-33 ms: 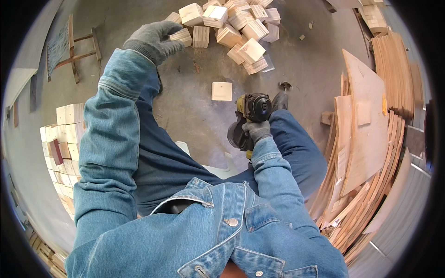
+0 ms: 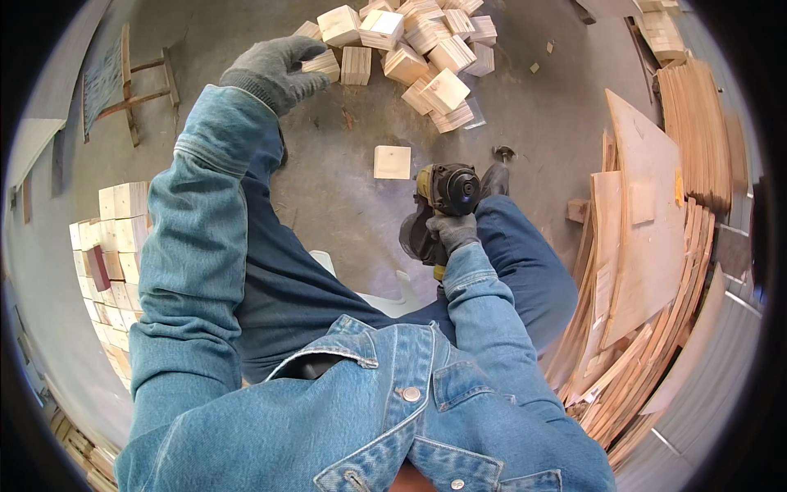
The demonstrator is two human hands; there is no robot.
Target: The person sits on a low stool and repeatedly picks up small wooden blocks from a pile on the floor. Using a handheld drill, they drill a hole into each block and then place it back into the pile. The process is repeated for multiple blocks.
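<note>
This looks like the reaching step: the left hand [image 2: 281, 72], fingers parted and seemingly empty, is beside the wood blocks [image 2: 445, 91]. The right hand [image 2: 454, 233] holds a nail gun [image 2: 453, 189]; grasping a block would call for closing the left.

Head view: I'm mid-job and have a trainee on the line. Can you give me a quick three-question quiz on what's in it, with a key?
1. What does the right hand hold?
A) a wooden block
B) a black-and-yellow power tool
C) a plywood sheet

2. True or false: the neat stack of blocks stands on the person's right.

3. Which hand is nearer the loose heap of blocks?

Key:
1. B.
2. False; it stands on the person's left.
3. The left hand.
</note>
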